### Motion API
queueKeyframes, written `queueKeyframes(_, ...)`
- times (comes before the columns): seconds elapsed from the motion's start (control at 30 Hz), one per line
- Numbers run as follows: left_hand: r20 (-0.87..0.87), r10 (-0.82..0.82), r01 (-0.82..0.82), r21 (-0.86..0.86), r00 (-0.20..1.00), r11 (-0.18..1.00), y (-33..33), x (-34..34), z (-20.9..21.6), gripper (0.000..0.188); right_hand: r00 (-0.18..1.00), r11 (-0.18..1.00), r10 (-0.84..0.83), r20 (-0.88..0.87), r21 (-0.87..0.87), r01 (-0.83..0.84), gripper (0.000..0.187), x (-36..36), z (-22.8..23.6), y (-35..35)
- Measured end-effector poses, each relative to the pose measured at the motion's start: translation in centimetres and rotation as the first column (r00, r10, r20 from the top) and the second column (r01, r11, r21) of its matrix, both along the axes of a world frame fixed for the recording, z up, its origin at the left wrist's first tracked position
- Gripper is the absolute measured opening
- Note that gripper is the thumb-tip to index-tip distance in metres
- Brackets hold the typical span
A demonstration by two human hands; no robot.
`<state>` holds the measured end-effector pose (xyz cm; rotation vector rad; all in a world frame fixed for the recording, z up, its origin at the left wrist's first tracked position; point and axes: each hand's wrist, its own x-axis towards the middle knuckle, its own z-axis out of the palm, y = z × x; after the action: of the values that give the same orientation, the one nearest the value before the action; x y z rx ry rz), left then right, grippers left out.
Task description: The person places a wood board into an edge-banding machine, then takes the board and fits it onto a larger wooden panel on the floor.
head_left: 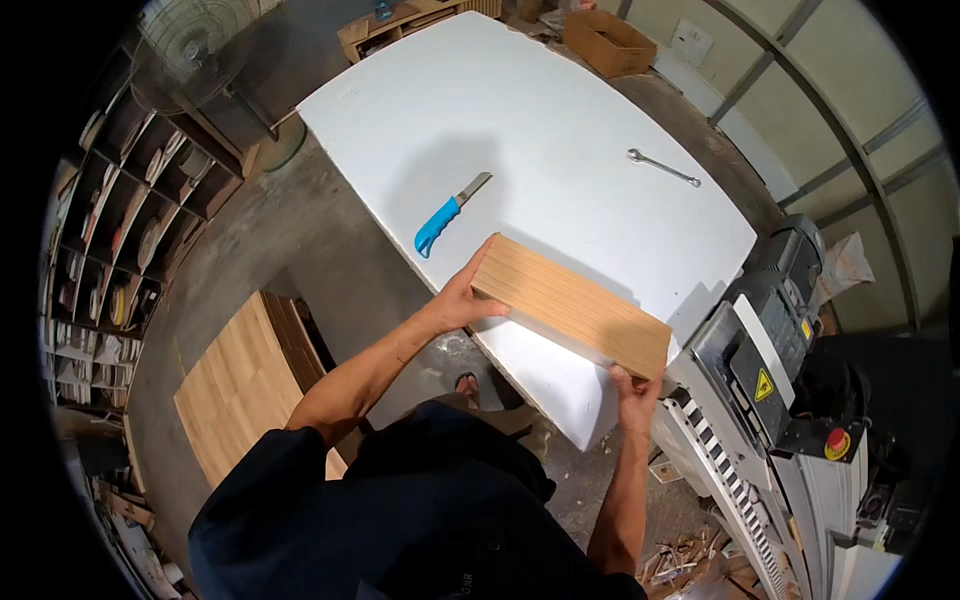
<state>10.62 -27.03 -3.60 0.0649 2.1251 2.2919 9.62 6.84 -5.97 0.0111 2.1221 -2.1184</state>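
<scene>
- Wooden block (570, 305): long, rectangular, light brown with lengthwise grain; right of the centre of the frame, slanting from upper left to lower right over the near part of the white tabletop (420, 100). Whether its underside touches that surface cannot be told.
- Left hand (465, 303): grasping the block's left end, the thumb laid along the near edge; the forearm enters from the lower left.
- Right hand (637, 398): grasping the block's lower right end from the near side, the thumb against the near face; the farther fingers are partly hidden.
- Knife (437, 225): blue handle, short metal blade pointing to the upper right; lies on the tabletop above and left of the block, apart from both hands.
- Wrench (663, 168): silver, lying aslant on the tabletop, at the upper right of the frame.
- Machine (735, 365): grey and black, at the right of the frame, with a yellow warning triangle (764, 385) and a red button (837, 442).
- Surroundings: cardboard box (609, 45) at the top; fan (193, 45) and shelving (130, 205) at the upper left; wooden panel (243, 385) at the lower left.
</scene>
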Motion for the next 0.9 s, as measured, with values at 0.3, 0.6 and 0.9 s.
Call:
queueKeyframes(0.3,0.010,-0.080,0.081,-0.058,0.997,0.995,-1.5,-0.2,0.3,0.102,1.000,0.997,0.016,-0.014,0.082,-0.014,0.071,-0.1,-1.3,0.6)
queueKeyframes(0.6,-0.067,-0.028,0.025,-0.049,0.997,0.998,-1.4,-0.5,-1.5,0.103,1.000,0.990,0.015,0.022,0.137,-0.018,0.062,0.0,-3.8,3.0)
queueKeyframes(0.9,-0.234,0.151,-0.182,-0.116,0.960,0.976,-1.3,3.0,-1.5,0.096,0.993,0.975,0.106,-0.053,0.204,-0.093,0.056,-1.2,-0.1,2.7)
